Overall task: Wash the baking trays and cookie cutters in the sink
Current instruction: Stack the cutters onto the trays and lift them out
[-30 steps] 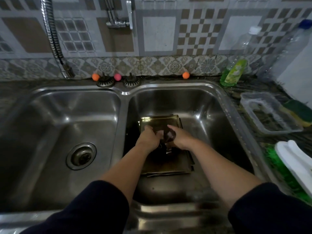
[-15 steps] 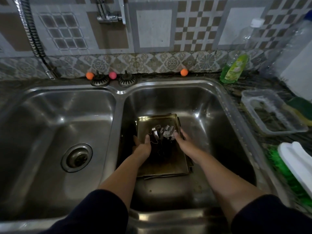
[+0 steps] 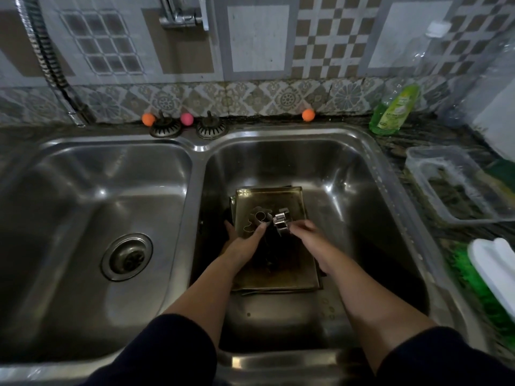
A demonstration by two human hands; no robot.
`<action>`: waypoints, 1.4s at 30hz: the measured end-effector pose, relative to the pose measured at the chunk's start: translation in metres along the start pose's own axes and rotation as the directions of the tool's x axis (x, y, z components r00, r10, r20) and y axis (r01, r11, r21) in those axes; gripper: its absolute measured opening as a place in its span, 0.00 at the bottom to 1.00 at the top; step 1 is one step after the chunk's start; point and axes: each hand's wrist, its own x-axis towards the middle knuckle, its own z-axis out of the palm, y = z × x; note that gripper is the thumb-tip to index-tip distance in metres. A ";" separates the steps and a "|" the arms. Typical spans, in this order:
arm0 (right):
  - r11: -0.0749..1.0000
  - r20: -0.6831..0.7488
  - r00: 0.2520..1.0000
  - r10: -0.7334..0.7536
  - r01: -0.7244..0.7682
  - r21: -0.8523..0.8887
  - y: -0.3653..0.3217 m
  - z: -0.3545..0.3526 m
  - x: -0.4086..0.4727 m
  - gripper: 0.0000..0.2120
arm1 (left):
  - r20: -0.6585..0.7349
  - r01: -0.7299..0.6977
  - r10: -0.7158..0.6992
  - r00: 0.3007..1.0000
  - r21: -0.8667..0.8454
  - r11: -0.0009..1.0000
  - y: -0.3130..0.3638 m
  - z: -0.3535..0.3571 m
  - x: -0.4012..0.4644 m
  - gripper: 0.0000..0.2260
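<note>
- The steel double sink point(image 3: 390, 174) holds a stack of baking trays point(image 3: 281, 271) in its right basin; the left basin shows only a round drain point(image 3: 127, 256).
- The trays are flat, rectangular, tarnished metal with low rims, their long axis running from the person toward the tiled wall.
- Thin shiny metal cookie cutters point(image 3: 267, 218) lie on the top tray, near its far end.
- The left hand point(image 3: 245, 242) rests fingers out against the cutters; the right hand point(image 3: 303, 231) pinches one cutter.
- On the counter to the right, a clear plastic tub point(image 3: 418, 160) holds something dark, and a green soap bottle point(image 3: 394, 111) stands behind it.
</note>
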 end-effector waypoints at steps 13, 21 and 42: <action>0.980 0.010 0.998 -0.055 0.056 -0.193 0.008 0.004 0.000 0.51 | 0.098 -0.212 0.193 0.976 0.260 0.942 -0.008 -0.007 -0.011 0.45; 0.990 0.046 0.998 -0.034 0.040 -0.133 0.015 -0.005 0.002 0.36 | 0.163 -0.212 0.172 0.971 0.267 0.940 -0.004 -0.009 -0.008 0.41; 0.920 0.022 0.986 -0.165 0.162 -0.358 0.017 -0.010 -0.006 0.37 | 0.095 -0.255 0.273 0.957 -0.168 0.952 -0.009 -0.005 -0.006 0.49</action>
